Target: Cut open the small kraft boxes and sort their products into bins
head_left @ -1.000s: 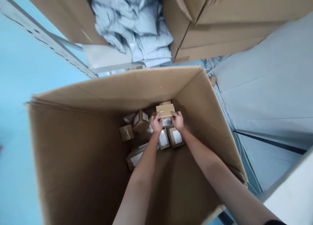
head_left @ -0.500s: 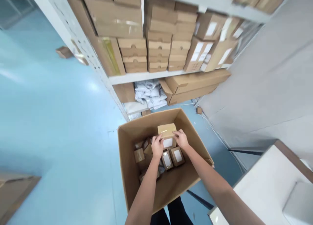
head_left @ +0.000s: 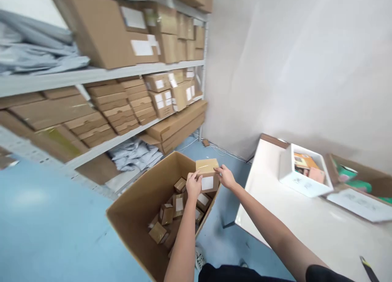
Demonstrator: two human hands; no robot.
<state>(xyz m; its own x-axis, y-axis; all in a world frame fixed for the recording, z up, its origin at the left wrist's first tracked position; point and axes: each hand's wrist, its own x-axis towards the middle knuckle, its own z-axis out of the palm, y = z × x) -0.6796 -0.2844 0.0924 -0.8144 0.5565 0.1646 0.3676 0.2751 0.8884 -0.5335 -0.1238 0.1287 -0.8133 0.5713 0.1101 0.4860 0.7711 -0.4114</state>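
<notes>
Between my two hands is a small brown cardboard box [head_left: 207, 170] with a white label on its near side and clear tape across the top. My left hand [head_left: 194, 185] grips its left edge, and my right hand [head_left: 225, 176] pinches the right edge. They hold it over the right side of a large open carton [head_left: 134, 204] on the floor. Inside the carton lie several small brown boxes [head_left: 157, 233], some with white labels. My left forearm hides part of the carton's contents.
A white table [head_left: 275, 208] stands at right, bearing a white box [head_left: 309, 188] with orange items, an open carton [head_left: 376, 178] with green items, and a cutter knife [head_left: 369, 269]. At left, metal shelving [head_left: 101, 74] carries stacked cardboard boxes and grey bags [head_left: 134, 153].
My view has swung right toward the table. My hands have lifted the small box up from inside the large carton to its right rim, keeping hold of it on both sides.
</notes>
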